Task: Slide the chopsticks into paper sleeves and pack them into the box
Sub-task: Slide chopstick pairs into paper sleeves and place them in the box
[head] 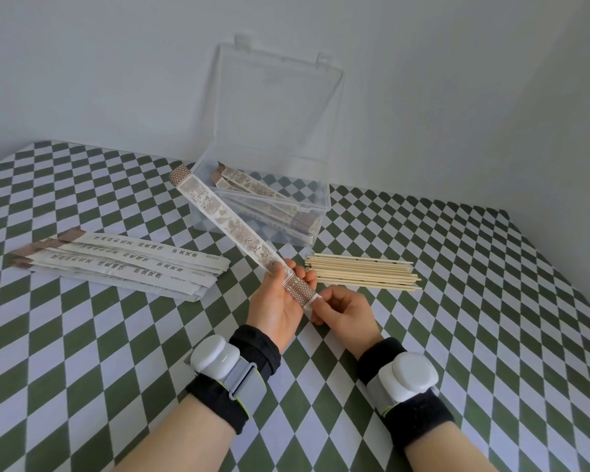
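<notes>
1. Fingers (308,276) of the left hand (280,301) curl round a long white paper sleeve (225,219) printed with brown pictures and capped by dotted brown ends, with the thumb pressed on its upper face.
2. Just nearer the person, the fingertips (322,303) of the right hand (349,313) pinch the near, dotted end of the same paper sleeve.
3. From these fingers the paper sleeve slants up and away to the left, held off the cloth. Its far end crosses in front of the left corner of the box. Whether chopsticks are inside it cannot be told.
4. Beyond the fingers stands a clear, rectangular plastic box (322,212) with its hinged clear lid (280,107) raised upright against the wall.
5. Inside the box lie several filled sleeves (259,192) of the same brown print, set slantwise.
6. Just to the right of the fingers, a bundle of bare, pale wooden chopsticks (361,274) lies flat on the cloth, pointing left to right.
7. Well to the left of the fingers, a loose stack of flat empty sleeves (123,267) lies printed side down, showing white backs with dark characters.
8. Under everything lies a green-and-white diamond-checked tablecloth (116,352).
9. Behind the fingers, each wrist wears a black band with a white device: left device (215,361) and right device (409,373).
</notes>
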Demonstrator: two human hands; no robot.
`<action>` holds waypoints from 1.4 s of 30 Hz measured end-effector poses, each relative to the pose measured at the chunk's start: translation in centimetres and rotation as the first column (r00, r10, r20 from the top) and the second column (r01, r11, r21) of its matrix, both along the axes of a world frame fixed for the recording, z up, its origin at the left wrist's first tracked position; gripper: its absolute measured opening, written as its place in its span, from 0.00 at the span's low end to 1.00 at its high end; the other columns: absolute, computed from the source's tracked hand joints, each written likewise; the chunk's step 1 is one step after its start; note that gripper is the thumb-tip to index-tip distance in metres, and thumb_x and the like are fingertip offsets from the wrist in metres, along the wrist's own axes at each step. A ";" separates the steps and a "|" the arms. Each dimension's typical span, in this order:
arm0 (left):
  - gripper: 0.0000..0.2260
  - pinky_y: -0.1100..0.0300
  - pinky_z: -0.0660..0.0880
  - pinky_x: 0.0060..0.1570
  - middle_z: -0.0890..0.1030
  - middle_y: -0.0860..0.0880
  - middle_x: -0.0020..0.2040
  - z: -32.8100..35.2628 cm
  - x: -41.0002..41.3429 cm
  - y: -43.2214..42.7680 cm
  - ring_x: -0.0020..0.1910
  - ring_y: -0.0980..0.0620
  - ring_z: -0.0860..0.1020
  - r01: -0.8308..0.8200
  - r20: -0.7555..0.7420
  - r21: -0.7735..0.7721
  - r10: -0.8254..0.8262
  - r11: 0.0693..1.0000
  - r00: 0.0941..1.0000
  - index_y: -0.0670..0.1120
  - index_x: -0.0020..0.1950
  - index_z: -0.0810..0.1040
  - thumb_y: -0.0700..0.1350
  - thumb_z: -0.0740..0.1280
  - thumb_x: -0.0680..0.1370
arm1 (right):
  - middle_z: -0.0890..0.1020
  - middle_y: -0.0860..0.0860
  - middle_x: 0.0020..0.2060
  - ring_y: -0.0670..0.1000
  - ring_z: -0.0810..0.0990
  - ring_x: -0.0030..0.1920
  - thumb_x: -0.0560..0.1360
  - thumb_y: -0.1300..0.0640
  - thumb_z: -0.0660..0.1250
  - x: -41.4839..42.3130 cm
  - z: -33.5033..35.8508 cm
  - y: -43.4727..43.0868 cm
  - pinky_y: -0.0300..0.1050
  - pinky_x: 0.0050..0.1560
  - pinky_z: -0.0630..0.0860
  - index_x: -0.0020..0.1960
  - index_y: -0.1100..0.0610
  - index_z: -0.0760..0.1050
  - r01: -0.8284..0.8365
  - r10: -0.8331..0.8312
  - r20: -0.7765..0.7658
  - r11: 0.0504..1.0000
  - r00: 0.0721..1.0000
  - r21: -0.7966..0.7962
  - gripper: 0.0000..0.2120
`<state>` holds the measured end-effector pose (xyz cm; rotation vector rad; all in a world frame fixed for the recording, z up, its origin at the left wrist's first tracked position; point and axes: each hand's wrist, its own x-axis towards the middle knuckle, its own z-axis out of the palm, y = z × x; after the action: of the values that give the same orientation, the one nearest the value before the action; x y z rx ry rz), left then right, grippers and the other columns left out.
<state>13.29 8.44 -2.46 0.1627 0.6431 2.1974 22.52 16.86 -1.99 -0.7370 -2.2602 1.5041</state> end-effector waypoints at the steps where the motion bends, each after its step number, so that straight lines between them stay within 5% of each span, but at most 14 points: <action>1: 0.09 0.54 0.73 0.53 0.71 0.47 0.38 0.0 0.0 0.1 0.41 0.49 0.74 -0.002 0.028 -0.009 0.002 1.000 1.000 0.44 0.44 0.69 0.48 0.57 0.79 | 0.81 0.53 0.33 0.55 0.79 0.37 0.75 0.59 0.65 -0.1 0.0 0.0 0.48 0.45 0.78 0.36 0.53 0.77 0.015 -0.015 0.009 0.999 1.000 0.028 0.09; 4: 0.14 0.56 0.73 0.47 0.70 0.48 0.36 0.1 -0.3 0.2 0.37 0.51 0.73 -0.020 0.103 -0.039 0.024 0.999 0.994 0.44 0.42 0.68 0.50 0.53 0.82 | 0.81 0.54 0.35 0.54 0.78 0.38 0.75 0.58 0.65 -0.2 -0.1 -0.1 0.46 0.43 0.77 0.36 0.50 0.76 0.014 -0.015 0.014 0.994 1.000 0.111 0.09; 8: 0.15 0.57 0.71 0.47 0.69 0.48 0.35 0.3 -0.9 0.1 0.36 0.51 0.71 -0.066 0.225 -0.002 0.065 0.998 0.972 0.44 0.41 0.67 0.51 0.52 0.82 | 0.78 0.45 0.38 0.42 0.74 0.39 0.75 0.61 0.65 0.1 -0.2 1.2 0.31 0.41 0.72 0.43 0.52 0.77 0.089 -0.075 -0.054 0.927 0.996 0.365 0.06; 11: 0.15 0.58 0.71 0.45 0.70 0.47 0.35 0.5 -1.3 0.1 0.35 0.51 0.71 -0.111 0.316 0.024 0.097 0.994 0.944 0.44 0.41 0.67 0.52 0.53 0.82 | 0.77 0.50 0.46 0.49 0.73 0.47 0.76 0.61 0.62 0.4 0.0 4.4 0.40 0.49 0.72 0.51 0.58 0.77 0.097 -0.218 0.100 0.739 0.971 0.666 0.07; 13: 0.15 0.58 0.71 0.45 0.69 0.47 0.35 0.5 -1.3 0.1 0.35 0.51 0.71 -0.131 0.347 0.033 0.112 0.991 0.931 0.44 0.41 0.67 0.51 0.53 0.82 | 0.77 0.52 0.50 0.51 0.72 0.51 0.78 0.58 0.59 0.6 0.0 5.9 0.44 0.53 0.71 0.54 0.58 0.76 -0.017 -0.254 0.260 0.685 0.932 0.728 0.10; 19: 0.15 0.57 0.71 0.45 0.70 0.46 0.35 0.4 -1.4 0.0 0.35 0.50 0.71 -0.152 0.369 0.027 0.131 0.988 0.920 0.43 0.41 0.68 0.51 0.53 0.82 | 0.76 0.49 0.53 0.51 0.72 0.55 0.79 0.56 0.57 0.0 1.2 6.4 0.43 0.59 0.65 0.57 0.54 0.75 -0.180 -0.242 0.421 0.643 0.874 0.744 0.11; 26: 0.15 0.57 0.72 0.45 0.70 0.46 0.35 0.4 -1.6 -0.2 0.35 0.50 0.71 -0.164 0.376 0.022 0.143 0.986 0.915 0.43 0.40 0.68 0.51 0.53 0.82 | 0.76 0.51 0.53 0.50 0.73 0.53 0.77 0.60 0.61 -0.2 2.5 6.4 0.40 0.58 0.70 0.56 0.55 0.76 -0.313 -0.082 0.533 0.731 0.842 0.606 0.10; 34: 0.15 0.58 0.71 0.44 0.70 0.47 0.35 0.1 -1.8 0.1 0.35 0.51 0.71 -0.181 0.356 0.006 0.167 0.983 0.919 0.44 0.40 0.68 0.50 0.53 0.82 | 0.78 0.55 0.52 0.52 0.76 0.51 0.78 0.57 0.61 -0.7 3.3 6.0 0.40 0.52 0.72 0.56 0.60 0.75 -0.373 -0.108 0.704 0.786 0.702 0.493 0.11; 42: 0.14 0.57 0.72 0.44 0.70 0.47 0.35 -0.2 -2.0 0.1 0.35 0.51 0.72 -0.182 0.356 -0.003 0.171 0.983 0.919 0.44 0.41 0.68 0.49 0.54 0.82 | 0.79 0.55 0.52 0.50 0.74 0.44 0.77 0.57 0.62 -1.0 2.8 5.6 0.40 0.52 0.73 0.55 0.60 0.76 -0.343 -0.124 0.687 0.795 0.716 0.501 0.10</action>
<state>11.27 8.51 -2.69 -0.2847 0.4330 2.3299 21.50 22.50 0.83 -1.0772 -3.1434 0.4210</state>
